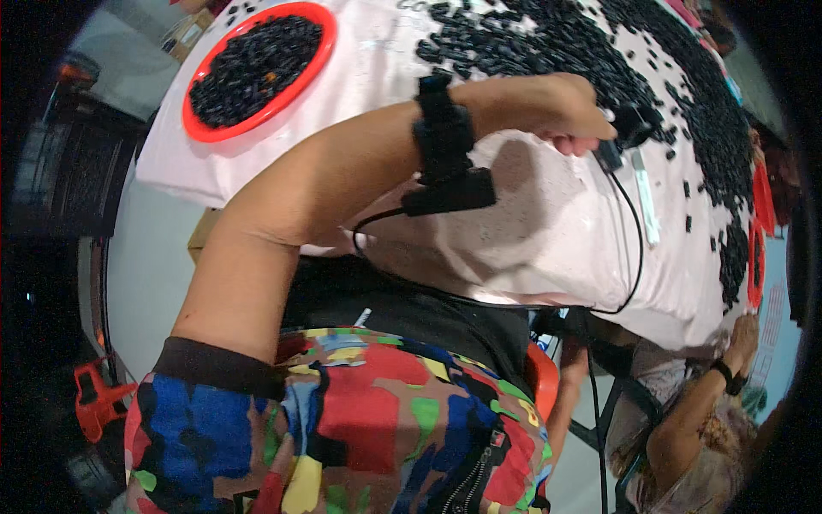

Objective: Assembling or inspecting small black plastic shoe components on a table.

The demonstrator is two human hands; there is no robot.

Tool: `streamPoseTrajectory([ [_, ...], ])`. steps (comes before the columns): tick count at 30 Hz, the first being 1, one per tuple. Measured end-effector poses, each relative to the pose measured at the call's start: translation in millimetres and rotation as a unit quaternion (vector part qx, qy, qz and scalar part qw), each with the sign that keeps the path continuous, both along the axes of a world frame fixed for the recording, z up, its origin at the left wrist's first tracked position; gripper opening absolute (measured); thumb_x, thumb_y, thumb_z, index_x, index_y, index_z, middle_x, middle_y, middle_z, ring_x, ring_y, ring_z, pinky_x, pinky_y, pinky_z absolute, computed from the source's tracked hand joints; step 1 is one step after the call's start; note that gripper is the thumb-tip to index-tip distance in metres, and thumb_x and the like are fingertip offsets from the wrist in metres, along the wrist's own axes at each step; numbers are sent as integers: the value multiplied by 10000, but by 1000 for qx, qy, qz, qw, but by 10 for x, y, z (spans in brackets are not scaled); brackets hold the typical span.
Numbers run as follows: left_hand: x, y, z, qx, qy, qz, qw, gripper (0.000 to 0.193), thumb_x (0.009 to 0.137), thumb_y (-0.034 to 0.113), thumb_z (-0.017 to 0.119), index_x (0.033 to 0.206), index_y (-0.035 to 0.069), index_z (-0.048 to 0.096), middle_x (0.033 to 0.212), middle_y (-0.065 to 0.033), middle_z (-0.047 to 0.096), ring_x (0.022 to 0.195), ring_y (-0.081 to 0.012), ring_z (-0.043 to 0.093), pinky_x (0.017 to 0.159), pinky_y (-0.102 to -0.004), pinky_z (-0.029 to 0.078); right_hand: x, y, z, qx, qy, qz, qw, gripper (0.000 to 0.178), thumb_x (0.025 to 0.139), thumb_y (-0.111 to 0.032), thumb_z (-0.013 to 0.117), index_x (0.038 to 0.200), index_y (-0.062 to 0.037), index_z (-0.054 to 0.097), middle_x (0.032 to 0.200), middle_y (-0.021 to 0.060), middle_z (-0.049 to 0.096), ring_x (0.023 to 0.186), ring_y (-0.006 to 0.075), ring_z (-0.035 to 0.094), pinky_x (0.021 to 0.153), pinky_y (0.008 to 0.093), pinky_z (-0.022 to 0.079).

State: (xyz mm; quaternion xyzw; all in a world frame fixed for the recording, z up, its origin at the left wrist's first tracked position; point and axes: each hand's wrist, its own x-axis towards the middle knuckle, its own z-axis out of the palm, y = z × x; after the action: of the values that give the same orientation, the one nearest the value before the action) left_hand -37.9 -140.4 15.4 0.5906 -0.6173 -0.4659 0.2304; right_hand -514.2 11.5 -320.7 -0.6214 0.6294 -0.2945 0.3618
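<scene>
- While the left arm reaches across the picture from the lower left, the left hand (565, 107) rests over the tabletop (548, 223), which carries a white cloth.
- Its fingers (569, 141) are curled shut, and a small black part (634, 124) sits at their tips, apparently pinched; a second black part (610, 156) lies just below the knuckles.
- Black wrist gear (445, 141) is strapped around that forearm, with a boxy block hanging under it and a thin black cable (635, 231) looping down toward the cloth's near edge.
- A white strip (646, 197) lies on the cloth just right of the hand.
- Beyond the hand, a wide heap of small black pieces (548, 38) spreads along the far side of the tabletop and curves down its right side.
- At the far left corner sits a red tray (201, 128), filled with more black pieces.
- The right hand is not in view, so I cannot tell how its fingers stand.
- At the lower right, another person's hand (743, 330), with a dark band on its wrist, touches the tabletop's edge.
- A multicoloured patterned garment (342, 428) fills the lower middle of the picture.
</scene>
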Motion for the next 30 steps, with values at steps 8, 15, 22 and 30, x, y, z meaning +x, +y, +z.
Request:
streamPoseTrajectory([
  [8,-428,554,483,-234,-329,-61,913,209,728,145,589,847,9,694,884,-200,666,850,-326,663,715,-433,531,1438,-311,3640,-140,-86,42,986,180,902,-143,562,760,-32,556,637,-27,452,585,47,377,518,200,273],
  [15,-383,701,176,-581,-282,-133,752,179,791,207,591,885,105,704,887,-64,685,770,-236,654,582,-398,479,3280,-355,4570,-481,145,454,736,270,710,-80,680,968,-16,632,829,130,562,766,264,543,671,316,424],
  [22,474,816,54,-433,-355,-192,806,180,773,191,600,895,101,697,903,-86,675,764,-243,644,579,-408,469,3805,-776,4331,-334,70,577,742,137,746,-74,660,871,-24,639,749,104,563,707,264,540,630,340,429],
  [30,-537,732,211,-285,-425,-305,803,189,753,172,610,907,96,690,921,-112,665,757,-251,632,577,-420,457,4077,-1149,4172,-257,145,591,751,186,815,-146,591,715,11,600,636,195,557,621,368,563,574,422,437],
])
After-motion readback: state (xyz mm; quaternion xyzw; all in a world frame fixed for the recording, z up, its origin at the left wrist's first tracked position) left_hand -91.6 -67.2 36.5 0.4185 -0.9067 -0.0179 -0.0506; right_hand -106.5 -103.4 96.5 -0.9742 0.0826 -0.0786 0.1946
